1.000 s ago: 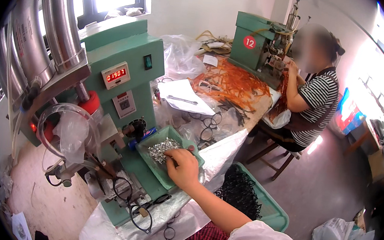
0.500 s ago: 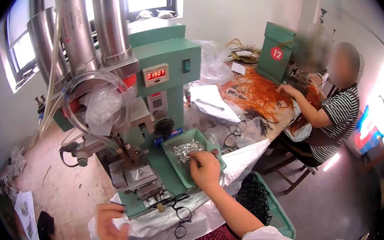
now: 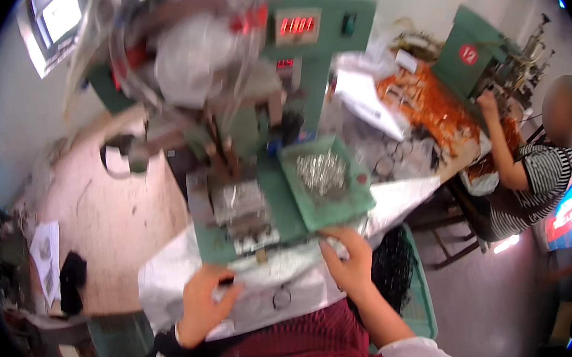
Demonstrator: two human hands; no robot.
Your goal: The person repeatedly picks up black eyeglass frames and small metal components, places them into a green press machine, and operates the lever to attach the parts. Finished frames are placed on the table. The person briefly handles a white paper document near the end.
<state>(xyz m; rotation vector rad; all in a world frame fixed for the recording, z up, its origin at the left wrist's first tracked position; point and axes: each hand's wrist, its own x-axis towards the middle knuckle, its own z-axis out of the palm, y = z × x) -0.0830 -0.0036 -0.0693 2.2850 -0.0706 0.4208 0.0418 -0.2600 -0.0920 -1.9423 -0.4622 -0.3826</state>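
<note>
The picture is blurred by motion. My right hand (image 3: 351, 257) rests with spread fingers on the white plastic sheet (image 3: 269, 280) at the near edge of a green tray (image 3: 359, 203) heaped with small shiny metal parts (image 3: 321, 171). My left hand (image 3: 202, 301) lies lower on the same sheet, fingers curled near a small dark thing; whether it grips it is unclear. A green press machine (image 3: 312, 50) with a red number display stands behind the tray.
A second person in a striped top (image 3: 541, 175) sits at the right, working at another green machine (image 3: 477, 52) among orange pieces (image 3: 438, 103). A green crate (image 3: 419, 294) with dark contents stands on the floor by my right arm. Metal ducts rise at upper left.
My right hand has drawn back from the metal parts in the tray to its near edge. My left hand has come up onto the plastic sheet. The view has swung left and closer.
</note>
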